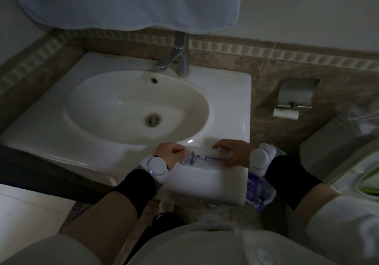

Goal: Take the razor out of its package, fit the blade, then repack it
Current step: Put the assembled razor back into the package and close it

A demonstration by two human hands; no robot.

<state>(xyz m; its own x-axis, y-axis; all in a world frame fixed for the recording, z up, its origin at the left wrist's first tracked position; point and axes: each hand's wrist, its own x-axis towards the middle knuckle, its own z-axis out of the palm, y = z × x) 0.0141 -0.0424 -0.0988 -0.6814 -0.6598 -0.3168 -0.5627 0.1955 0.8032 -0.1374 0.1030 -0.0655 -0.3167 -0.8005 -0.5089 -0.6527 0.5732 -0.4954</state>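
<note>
At the lower centre of the frame, a person's two hands meet over a razor (202,158) lying on the front ledge of a white sink (225,184). The razor's long axis runs left to right across the picture, its head toward the left hand (168,154) and its handle reaching toward the right hand (233,154). It appears to sit in a clear package (188,158), though the dim light makes the wrapping hard to confirm.

The left hand is curled with its thumb closed down at the head end, seemingly pinching the package edge there. The right hand lies flatter, its fingers loosely spread, with the lower ones over the handle end; whether they actually grip it cannot be told. Both hands are about equally near, one at each end, so any pull to open or slide the razor out would likely run along that left-right line. A white wrist device (156,165) sits on the left arm.

Beyond, in mid-frame, the oval basin's drain (153,120) shows, then the faucet (180,59), and a pale towel (123,0) hangs across the top.
</note>
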